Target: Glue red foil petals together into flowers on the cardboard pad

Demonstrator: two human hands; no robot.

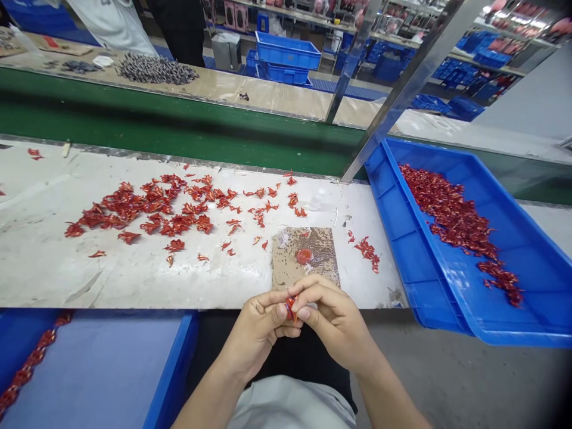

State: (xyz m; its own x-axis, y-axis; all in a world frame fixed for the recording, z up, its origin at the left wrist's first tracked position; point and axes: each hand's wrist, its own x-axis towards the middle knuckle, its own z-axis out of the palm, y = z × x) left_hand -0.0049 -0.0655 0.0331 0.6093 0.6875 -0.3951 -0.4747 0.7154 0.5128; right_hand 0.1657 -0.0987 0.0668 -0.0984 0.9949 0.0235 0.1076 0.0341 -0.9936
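Note:
Just off the table's near edge, my left hand (263,319) and my right hand (326,313) meet fingertip to fingertip. Both pinch one small red piece with gold and purplish marks (291,307); fingers cover much of it, so its exact kind is unclear. Beyond the hands lies a brown cardboard square (286,271) bearing a round orange-red blob (304,256). Many similar red pointed pieces (152,202) are strewn over the white tabletop (223,280) to the left and ahead. A smaller group of thin red pieces (367,253) lies to the right of the cardboard.
At the right, a blue bin (527,238) holds a heap of small red parts (447,202). A blue tray (170,369) at lower left has a row of red pieces (31,363). Metal posts (379,125) rise behind. Across the green divider (179,125), dark parts (154,68) lie piled near another person (116,27).

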